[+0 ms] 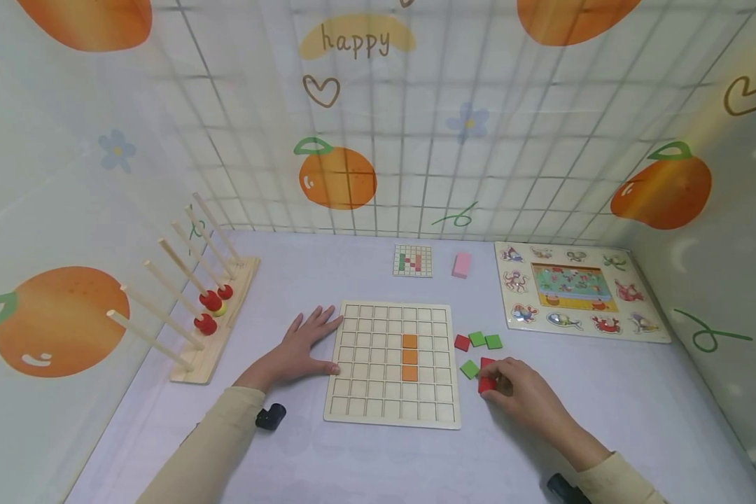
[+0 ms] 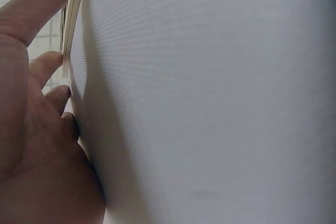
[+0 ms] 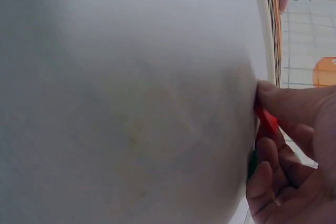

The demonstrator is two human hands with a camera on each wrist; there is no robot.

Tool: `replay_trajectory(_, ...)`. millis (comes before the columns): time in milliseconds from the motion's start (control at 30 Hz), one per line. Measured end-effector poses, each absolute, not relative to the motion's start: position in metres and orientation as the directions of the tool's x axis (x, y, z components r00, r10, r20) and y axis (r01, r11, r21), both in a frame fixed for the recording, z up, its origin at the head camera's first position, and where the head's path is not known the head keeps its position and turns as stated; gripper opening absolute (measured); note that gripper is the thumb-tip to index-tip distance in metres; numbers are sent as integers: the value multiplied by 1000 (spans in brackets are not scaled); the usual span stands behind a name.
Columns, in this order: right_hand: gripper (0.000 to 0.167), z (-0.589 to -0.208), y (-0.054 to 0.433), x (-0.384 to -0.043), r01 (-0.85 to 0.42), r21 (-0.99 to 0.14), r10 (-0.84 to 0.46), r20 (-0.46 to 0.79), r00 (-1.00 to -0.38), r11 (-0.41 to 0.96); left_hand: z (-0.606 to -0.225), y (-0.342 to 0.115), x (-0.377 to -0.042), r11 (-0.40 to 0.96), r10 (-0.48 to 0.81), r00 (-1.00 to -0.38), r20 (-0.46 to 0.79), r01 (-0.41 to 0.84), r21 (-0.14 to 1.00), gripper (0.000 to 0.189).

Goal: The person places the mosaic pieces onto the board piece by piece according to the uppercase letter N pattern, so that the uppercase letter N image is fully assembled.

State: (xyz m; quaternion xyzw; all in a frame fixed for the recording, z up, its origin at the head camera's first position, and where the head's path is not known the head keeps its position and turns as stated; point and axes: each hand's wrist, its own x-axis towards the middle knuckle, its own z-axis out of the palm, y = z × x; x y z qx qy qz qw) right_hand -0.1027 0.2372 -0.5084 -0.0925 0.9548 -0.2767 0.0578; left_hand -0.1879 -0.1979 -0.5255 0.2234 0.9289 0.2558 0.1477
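In the head view, a wooden grid board [image 1: 374, 393] lies on the table with three orange square tiles [image 1: 409, 356] in one column. My left hand [image 1: 296, 350] rests at its left edge, fingers spread and thumb touching the rim. Just right of the board, my right hand [image 1: 529, 395] pinches a red tile [image 1: 486, 385] between thumb and fingers. Another red patch [image 1: 488, 362] shows beside the fingertips, partly covered. Around it lie a loose red tile [image 1: 462, 342] and green tiles [image 1: 469, 369]. The right wrist view shows the red tile [image 3: 269, 120] under the thumb.
A wooden peg stand [image 1: 227, 322] with red and yellow beads stands at the left. Behind the board are a small pattern card [image 1: 412, 261] and a pink block [image 1: 461, 265]. A sea-animal puzzle board [image 1: 579, 290] lies at the back right.
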Motion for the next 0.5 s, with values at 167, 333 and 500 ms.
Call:
replay_trajectory(167,29,-508,237,-103,-135,-540,-204,-70,-976,831,-526,-198,-188,765,494,-855,-157,343,545,105)
replay_trajectory(333,26,-508,237,-103,-136,-533,-214,-87,-973,835,-527,-198,-188,765,496,-854,-157,344,544,105)
replay_trajectory(500,25,-505,238,-103,-127,-542,-218,-108,-970,831,-527,-198,-189,768,493,-856,-158,342,541,105)
